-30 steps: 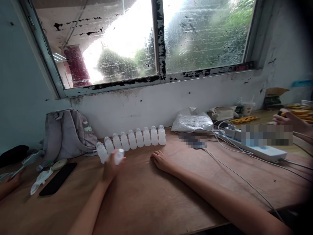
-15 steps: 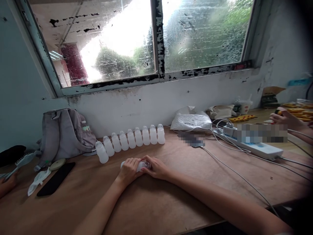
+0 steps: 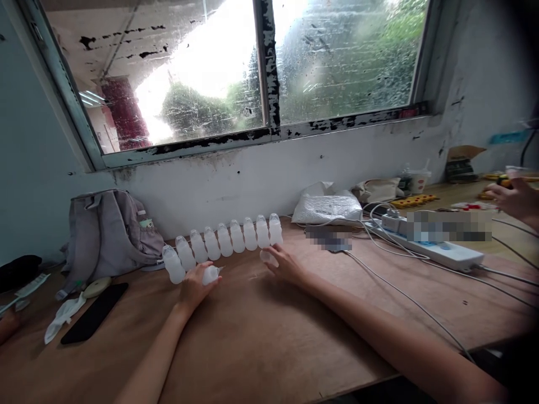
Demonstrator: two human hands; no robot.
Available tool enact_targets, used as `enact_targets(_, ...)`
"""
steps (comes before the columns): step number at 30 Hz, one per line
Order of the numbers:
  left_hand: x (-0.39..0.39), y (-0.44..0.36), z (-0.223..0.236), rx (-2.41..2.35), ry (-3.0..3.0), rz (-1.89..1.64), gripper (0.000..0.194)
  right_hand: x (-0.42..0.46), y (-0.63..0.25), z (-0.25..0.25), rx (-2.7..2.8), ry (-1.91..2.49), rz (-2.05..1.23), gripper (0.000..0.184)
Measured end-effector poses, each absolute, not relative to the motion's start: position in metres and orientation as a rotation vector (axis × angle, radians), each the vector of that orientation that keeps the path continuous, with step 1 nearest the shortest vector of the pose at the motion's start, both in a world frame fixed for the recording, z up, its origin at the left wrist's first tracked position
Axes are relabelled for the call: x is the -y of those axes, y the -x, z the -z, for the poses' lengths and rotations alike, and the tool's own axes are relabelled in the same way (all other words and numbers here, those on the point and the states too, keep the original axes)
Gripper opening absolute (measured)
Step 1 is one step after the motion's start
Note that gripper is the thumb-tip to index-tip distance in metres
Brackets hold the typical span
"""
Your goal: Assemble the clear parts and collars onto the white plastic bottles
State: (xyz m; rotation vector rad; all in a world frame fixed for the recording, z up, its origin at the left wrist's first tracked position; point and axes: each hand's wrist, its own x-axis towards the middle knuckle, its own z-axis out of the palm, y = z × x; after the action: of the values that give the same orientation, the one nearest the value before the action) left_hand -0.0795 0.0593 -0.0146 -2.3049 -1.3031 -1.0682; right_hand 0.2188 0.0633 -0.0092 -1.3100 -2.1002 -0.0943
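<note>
In my left hand (image 3: pixel 194 289) is a small frosted baby bottle (image 3: pixel 210 275), tipped over so its bare teat points to the right. My right hand (image 3: pixel 288 266) grips a clear domed bottle cap (image 3: pixel 268 257), apart from the bottle and to the right of it. Just behind both hands, a slanting row of several similar baby bottles (image 3: pixel 225 240) stands upright along the wall, clear caps on top. The right hand's fingers are close in front of the row's right end.
A grey backpack (image 3: pixel 112 233), a black phone (image 3: pixel 95 313) and a crumpled tissue (image 3: pixel 64 317) lie left. On the right are a silvery package (image 3: pixel 326 209), a white power strip (image 3: pixel 452 255) and trailing cables. Another person's hand (image 3: pixel 516 196) works at far right; another's fingers (image 3: pixel 9 325) show at the left edge.
My hands, together on the bottle before, have moved apart. The cap is off and has gone right with my right hand; the bottle has moved left with my left hand.
</note>
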Motion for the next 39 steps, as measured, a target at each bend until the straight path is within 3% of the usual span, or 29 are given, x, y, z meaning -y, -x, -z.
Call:
enact_targets(4, -0.055, 0.066, 0.014, 1.539, 2.302, 1.516, 0.036, -0.093, -0.261, 0.013, 1.825, 1.758, -0.056, 0.041)
enact_targets(10, -0.058, 0.040, 0.024, 1.665, 2.483, 1.892, 0.030, -0.112, -0.298, 0.019, 1.726, 1.899, -0.077, 0.026)
enact_targets(16, -0.053, 0.033, 0.031, 1.626, 2.879, 1.411, 0.038, -0.115, -0.294, 0.026, 1.779, 1.751, 0.001, 0.055)
enact_targets(23, -0.041, 0.031, 0.025, 1.576, 2.899, 1.216, 0.038, -0.108, -0.282, 0.027, 1.924, 1.543, 0.069, 0.030)
enact_targets(27, -0.027, 0.022, 0.016, 1.194, 2.777, 0.994, 0.042, -0.101, -0.271, 0.019, 1.919, 1.543, 0.116, 0.029)
enact_targets(31, -0.014, 0.009, 0.011, 0.988, 2.710, 0.854, 0.042, -0.083, -0.251, 0.003, 1.927, 1.375, 0.175, 0.016)
enact_targets(37, -0.008, 0.003, 0.010, 1.081, 2.651, 0.927, 0.037, -0.046, -0.199, 0.007, 2.071, 1.048, -0.102, 0.018)
enact_targets(39, -0.009, 0.005, 0.009, 1.113, 2.599, 0.918, 0.034, -0.038, -0.185, 0.016, 2.152, 0.932, -0.156, 0.028)
